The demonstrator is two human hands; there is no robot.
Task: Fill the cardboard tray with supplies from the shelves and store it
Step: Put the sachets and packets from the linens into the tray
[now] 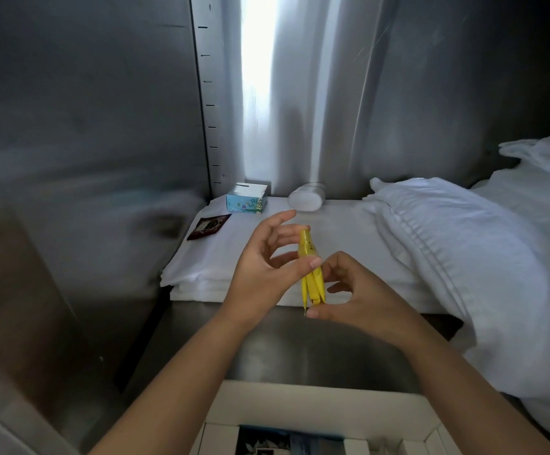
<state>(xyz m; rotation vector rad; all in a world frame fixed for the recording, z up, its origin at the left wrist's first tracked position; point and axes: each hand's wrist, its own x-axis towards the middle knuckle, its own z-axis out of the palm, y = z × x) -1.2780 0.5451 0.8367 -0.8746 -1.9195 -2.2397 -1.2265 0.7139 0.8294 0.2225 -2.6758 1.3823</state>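
So I've got a little bunch of yellow packets [312,277] standing upright between both hands, out over the steel shelf [300,343]. My left hand [263,261] has its thumb pressed on the near side of the bunch about halfway up, with a couple of fingers behind it near the top, so it's a pinch. The index finger sticks up loose and isn't touching anything. My right hand [355,293] pinches the bottom end, thumb under the lower tip and the other fingers curled in against the right side. I can't tell how many packets there are, they're edge-on to me.

The cardboard tray [300,397] is right at the bottom of the view, close to me and below my forearms, well apart from the packets. It has white dividers and something dark and printed lying in the middle compartment, but I can't make out what.

Past my hands there's a folded stack of white towels [201,267] on the shelf. On top of it, at the back, sit a small blue box [246,200] and a white oval container [305,197] near each other, and a dark red packet [209,226] lies flat by the stack's left edge. A big heap of white bedding [464,257] fills the right side and butts up against the towels. Steel walls [86,126] all round, with a bright strip of light down the back
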